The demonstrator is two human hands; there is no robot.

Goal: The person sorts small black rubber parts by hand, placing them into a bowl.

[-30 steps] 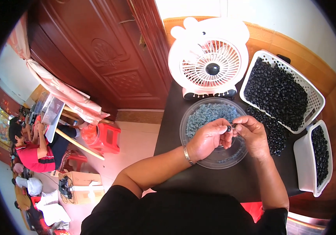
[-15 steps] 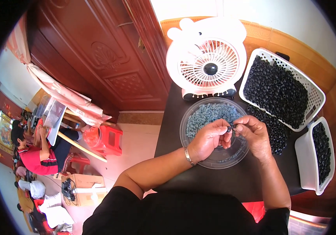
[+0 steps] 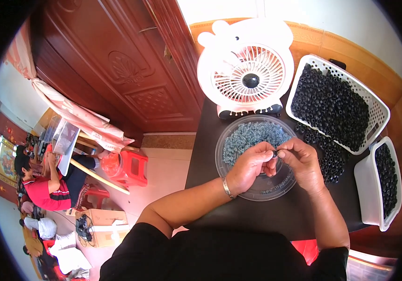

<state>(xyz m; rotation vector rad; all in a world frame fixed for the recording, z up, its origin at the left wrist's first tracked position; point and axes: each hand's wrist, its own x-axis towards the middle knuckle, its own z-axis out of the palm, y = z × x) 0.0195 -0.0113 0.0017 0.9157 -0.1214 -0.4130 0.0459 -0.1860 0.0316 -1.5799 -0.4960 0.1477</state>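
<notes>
two hands, left hand (image 3: 250, 165) and right hand (image 3: 302, 161), pinch together on one tiny black ring (image 3: 274, 152); light, hard, slippery-looking, best gripped by its rim.

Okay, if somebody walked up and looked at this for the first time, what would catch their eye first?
Probably the white desk fan at the back of the dark table, and the white perforated basket heaped with small black rings to its right. Then the middle: the left hand and right hand meet fingertip to fingertip, pinching a small black piece over a clear round dish of bluish-grey bits.
</notes>
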